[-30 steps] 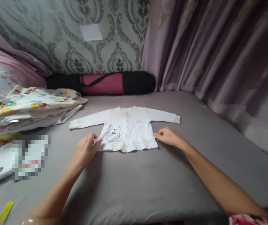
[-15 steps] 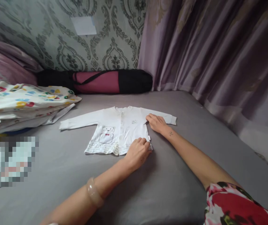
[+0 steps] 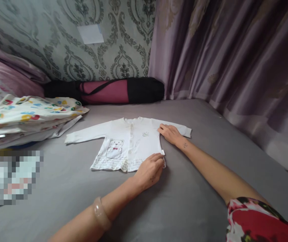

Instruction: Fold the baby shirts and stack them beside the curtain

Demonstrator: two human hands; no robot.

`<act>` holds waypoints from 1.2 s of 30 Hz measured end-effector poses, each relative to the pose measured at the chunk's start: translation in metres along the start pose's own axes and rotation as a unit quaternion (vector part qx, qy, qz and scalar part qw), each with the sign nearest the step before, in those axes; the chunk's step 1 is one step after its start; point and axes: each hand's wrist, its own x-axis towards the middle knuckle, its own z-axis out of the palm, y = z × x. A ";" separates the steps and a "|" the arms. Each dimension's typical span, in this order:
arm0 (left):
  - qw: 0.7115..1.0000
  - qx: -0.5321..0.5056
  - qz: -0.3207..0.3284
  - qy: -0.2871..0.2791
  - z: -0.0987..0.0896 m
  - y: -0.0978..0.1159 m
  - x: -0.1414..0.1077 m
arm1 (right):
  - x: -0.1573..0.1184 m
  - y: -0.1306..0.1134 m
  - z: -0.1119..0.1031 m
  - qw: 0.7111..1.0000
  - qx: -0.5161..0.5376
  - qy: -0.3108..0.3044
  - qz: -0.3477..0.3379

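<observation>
A small white long-sleeved baby shirt (image 3: 144,144) lies spread flat, front up, with a bear print at its lower left and a button strip down the middle. At its lower right hem corner, my left hand (image 3: 150,171) is closed, fingers bent down and pinching the fabric. My right hand (image 3: 171,134) is closed on the same shirt at the underarm, where the right-hand sleeve meets the side. Its forearm crosses the bed from the right. Both hands' fingertips are partly hidden. The left-hand sleeve stretches out sideways, untouched.
The shirt lies on a grey bedsheet (image 3: 199,181). To the left is a stack of folded clothes (image 3: 33,112), with a blurred-out item (image 3: 20,178) nearer me. A long black and maroon bag (image 3: 106,92) lies along the wall. Purple curtains (image 3: 224,57) hang at the right.
The view has shifted slightly, so everything sits a little lower. My left hand's fingers have straightened somewhat at the hem corner; my right hand stays at the underarm.
</observation>
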 end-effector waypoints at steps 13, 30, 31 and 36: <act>0.988 0.121 -0.074 -0.066 0.015 0.021 -0.011 | 0.030 -0.090 0.001 0.974 0.226 0.006 -0.014; 0.990 0.055 -0.127 0.029 -0.080 -0.016 -0.094 | -0.028 -0.123 -0.037 0.882 0.433 0.041 -0.183; 0.988 0.071 -0.131 0.027 -0.084 -0.022 -0.098 | -0.034 -0.128 -0.039 0.883 0.431 0.031 -0.183; 0.991 0.066 -0.113 0.014 -0.078 -0.043 -0.103 | -0.038 -0.138 -0.030 0.895 0.421 0.062 -0.134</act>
